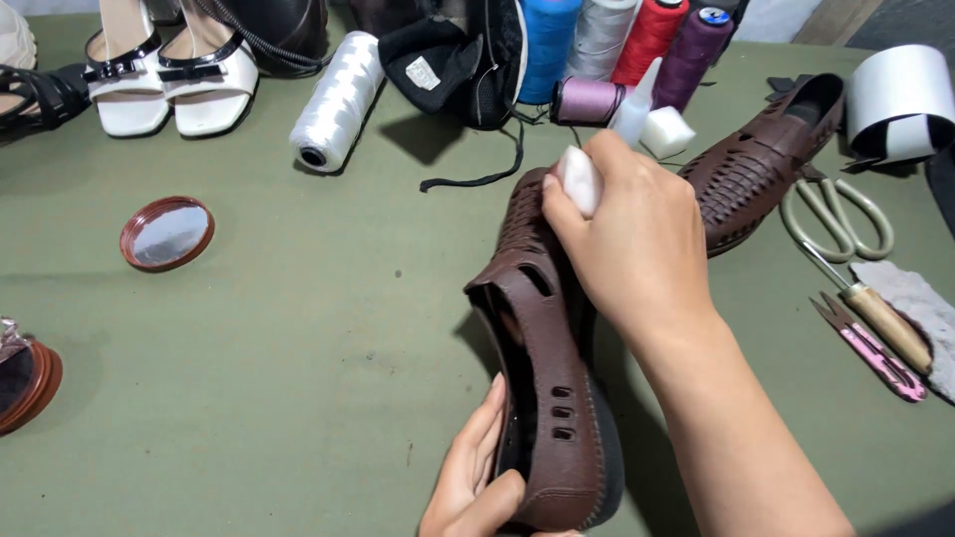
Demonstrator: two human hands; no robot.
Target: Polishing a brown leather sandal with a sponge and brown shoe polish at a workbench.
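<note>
My left hand (476,475) grips the heel end of a brown woven leather shoe (547,348), which is tipped on its side over the green table (298,328). My right hand (637,244) rests on the shoe's woven toe part and pinches a small white block (580,179) against it. The matching brown shoe (761,159) lies flat to the right, beyond my right hand.
Thread cones in blue, grey, red and purple (637,45), a white spool (338,99) and a white bottle (637,104) stand at the back. White sandals (164,85) lie far left, a round mirror (167,233) left. Scissors (836,219), an awl (875,308) and snips (870,348) lie right.
</note>
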